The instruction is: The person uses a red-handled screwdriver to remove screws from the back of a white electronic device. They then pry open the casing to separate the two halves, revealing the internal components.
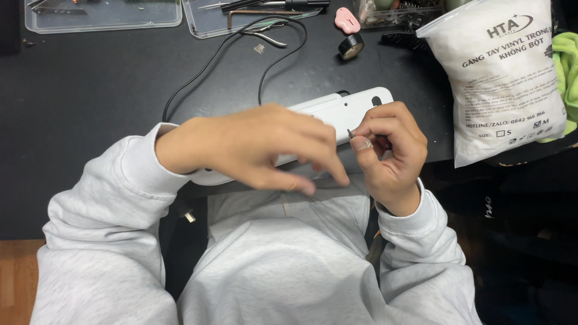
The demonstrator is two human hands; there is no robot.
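Observation:
A long white plastic device (349, 108) lies on the black table (90, 96) near its front edge, with a black cable (205, 63) running from it toward the back. My left hand (259, 147) hovers over the device's middle, fingers spread and slightly blurred, holding nothing that I can see. My right hand (391, 150) is curled just right of it and pinches a small dark screw (351, 133) between thumb and forefinger, close to the device's near edge. Both arms wear light grey sleeves.
A white bag of gloves (500, 78) stands at the right, with a green cloth (566, 66) behind it. At the back are a roll of black tape (351, 46), a pink object (347, 20), pliers (268, 36) and clear trays (102, 15) with tools.

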